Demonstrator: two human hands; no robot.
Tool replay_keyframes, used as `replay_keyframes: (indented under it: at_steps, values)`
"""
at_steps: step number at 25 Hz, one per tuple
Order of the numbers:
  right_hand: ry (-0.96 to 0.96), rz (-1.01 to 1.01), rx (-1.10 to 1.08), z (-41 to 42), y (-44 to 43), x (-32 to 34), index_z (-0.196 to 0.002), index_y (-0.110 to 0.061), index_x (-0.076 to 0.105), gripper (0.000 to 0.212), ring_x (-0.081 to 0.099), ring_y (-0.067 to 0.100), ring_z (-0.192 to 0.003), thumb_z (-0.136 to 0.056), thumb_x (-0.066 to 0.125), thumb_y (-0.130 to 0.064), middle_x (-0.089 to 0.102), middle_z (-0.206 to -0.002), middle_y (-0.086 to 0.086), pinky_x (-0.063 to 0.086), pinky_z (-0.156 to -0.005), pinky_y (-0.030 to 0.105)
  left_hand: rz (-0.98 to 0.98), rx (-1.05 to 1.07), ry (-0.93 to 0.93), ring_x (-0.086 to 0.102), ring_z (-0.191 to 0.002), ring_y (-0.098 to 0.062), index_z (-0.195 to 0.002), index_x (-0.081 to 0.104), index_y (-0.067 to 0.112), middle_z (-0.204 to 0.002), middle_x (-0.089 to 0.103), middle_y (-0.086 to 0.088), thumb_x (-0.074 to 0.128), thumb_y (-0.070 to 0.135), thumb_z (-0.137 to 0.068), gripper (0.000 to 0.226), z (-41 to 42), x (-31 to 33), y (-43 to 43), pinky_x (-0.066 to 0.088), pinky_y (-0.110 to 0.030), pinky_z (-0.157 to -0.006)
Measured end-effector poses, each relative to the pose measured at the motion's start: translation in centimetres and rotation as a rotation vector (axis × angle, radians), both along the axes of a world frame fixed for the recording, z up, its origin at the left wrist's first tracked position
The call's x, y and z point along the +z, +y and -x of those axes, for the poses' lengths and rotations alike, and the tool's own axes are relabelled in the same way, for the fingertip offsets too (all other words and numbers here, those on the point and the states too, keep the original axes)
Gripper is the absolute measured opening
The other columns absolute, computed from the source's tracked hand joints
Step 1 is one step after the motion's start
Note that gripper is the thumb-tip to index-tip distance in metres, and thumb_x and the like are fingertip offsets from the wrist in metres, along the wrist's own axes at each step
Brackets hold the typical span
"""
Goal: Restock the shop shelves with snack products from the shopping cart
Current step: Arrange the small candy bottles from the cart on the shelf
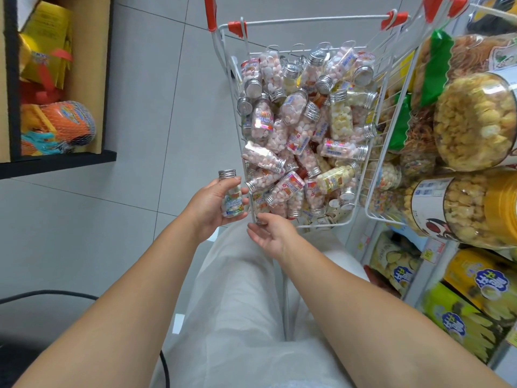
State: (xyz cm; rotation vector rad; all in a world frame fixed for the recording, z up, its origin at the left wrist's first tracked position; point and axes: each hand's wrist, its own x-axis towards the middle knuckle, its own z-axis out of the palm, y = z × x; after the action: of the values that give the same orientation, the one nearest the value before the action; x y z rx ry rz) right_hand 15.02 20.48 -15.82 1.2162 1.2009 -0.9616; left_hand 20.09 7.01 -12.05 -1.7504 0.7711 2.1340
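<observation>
Left hand (211, 207) has a proper grip on one bottle (232, 201): fingers curled round the body, thumb across the label, and the silver cap sticking out past the fingers, away from the wrist. It's full of pale candy and is held roughly upright, just outside the wire of the cart (307, 20).

Right hand (270, 233) sits just right of the left one and a bit nearer the body. Its palm is up, fingers loose and straightish, nothing in it. The fingertips are right at the cart's near edge, by the cap of a bottle lying there, but I can't tell if they actually touch it.

Beyond both hands the cart is heaped with a pile (302, 130) of the same little bottles, pink and yellow fill, lying every which way.

Off to the right of the right hand are big jars (475, 121) of snacks, with yellow boxes (475, 287) lower down. Way out left of the left hand there are netted toys (60, 127) in a carton.
</observation>
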Motion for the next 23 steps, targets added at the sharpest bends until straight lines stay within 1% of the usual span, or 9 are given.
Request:
replay_keyframes:
  at_steps: [2,3,6,8,10,13,16,20,23]
  values:
    - [0.012,-0.014,0.071,-0.1,0.1,-0.7,-0.093,-0.003,0.057,0.002,0.06,0.019,-0.072,-0.094,0.057,-0.002,0.056,-0.087,0.009,0.057,-0.05,0.026,0.007,-0.004,-0.009,0.069,-0.079,-0.017,-0.109,0.055,0.016,-0.098,0.07,-0.004,0.062,0.024,-0.096,0.017,-0.2,0.1,-0.2,0.061,-0.038,-0.073]
    - [0.026,-0.007,0.104,-0.3,0.3,-0.7,-0.099,-0.004,0.059,0.007,0.06,0.018,-0.071,-0.093,0.061,-0.003,0.058,-0.088,0.008,0.056,-0.049,0.024,0.009,-0.008,-0.012,0.068,-0.08,-0.018,-0.11,0.055,0.016,-0.1,0.07,-0.005,0.062,0.024,-0.096,0.017,-0.2,0.2,-0.3,0.061,-0.038,-0.072]
    - [0.149,0.022,0.202,-0.9,1.3,-0.6,-0.097,-0.011,0.057,0.017,0.061,0.017,-0.07,-0.087,0.07,-0.006,0.064,-0.093,0.007,0.058,-0.058,0.023,0.013,-0.013,-0.018,0.068,-0.082,-0.019,-0.11,0.055,0.016,-0.101,0.07,-0.006,0.063,0.023,-0.096,0.018,-0.2,0.4,-0.5,0.061,-0.039,-0.073]
    - [0.22,0.061,0.214,-0.6,2.4,0.2,-0.098,-0.004,0.053,0.023,0.063,0.016,-0.071,-0.085,0.072,-0.006,0.064,-0.095,0.014,0.058,-0.059,0.022,0.01,-0.025,-0.01,0.068,-0.081,-0.019,-0.11,0.055,0.015,-0.1,0.07,-0.006,0.063,0.024,-0.096,0.018,0.0,0.8,-0.6,0.061,-0.039,-0.074]
    - [0.253,0.111,0.249,0.5,3.7,2.0,-0.11,0.007,0.051,0.037,0.067,0.017,-0.069,-0.083,0.074,-0.005,0.063,-0.094,0.02,0.057,-0.061,0.023,-0.001,-0.058,0.008,0.069,-0.078,-0.018,-0.11,0.057,0.012,-0.096,0.07,-0.007,0.062,0.024,-0.096,0.02,0.5,1.8,-0.6,0.061,-0.039,-0.074]
    - [0.38,0.138,0.365,3.3,6.1,6.4,-0.097,-0.004,0.049,0.032,0.068,0.024,-0.075,-0.081,0.076,-0.005,0.06,-0.093,0.018,0.06,-0.075,0.035,-0.051,-0.181,0.064,0.07,-0.08,-0.02,-0.116,0.061,0.007,-0.102,0.07,-0.011,0.064,0.027,-0.094,0.03,2.3,4.2,-0.3,0.062,-0.037,-0.071]
    - [0.576,0.18,0.313,6.4,7.5,12.2,-0.096,-0.006,0.051,0.026,0.066,0.027,-0.076,-0.083,0.073,-0.001,0.059,-0.09,0.015,0.058,-0.08,0.042,-0.08,-0.348,0.141,0.069,-0.086,-0.022,-0.122,0.064,0.006,-0.113,0.067,-0.012,0.068,0.026,-0.089,0.038,5.4,7.7,0.2,0.061,-0.041,-0.079]
    - [0.818,0.213,0.214,10.0,8.7,20.2,-0.107,-0.011,0.058,0.025,0.067,0.025,-0.08,-0.086,0.07,-0.005,0.064,-0.098,0.015,0.058,-0.075,0.035,-0.186,-0.526,0.366,0.069,-0.095,-0.025,-0.111,0.07,0.013,-0.121,0.066,-0.008,0.067,0.029,-0.083,0.033,10.2,13.9,0.7,0.06,-0.043,-0.079]
    - [1.016,0.226,0.09,11.6,10.6,26.1,-0.107,-0.016,0.063,0.032,0.069,0.02,-0.076,-0.077,0.074,-0.021,0.07,-0.093,0.009,0.055,-0.069,0.033,-0.235,-0.657,0.547,0.067,-0.105,-0.033,-0.113,0.069,0.017,-0.122,0.067,-0.011,0.059,0.032,-0.091,0.028,14.1,18.7,2.0,0.06,-0.043,-0.08]
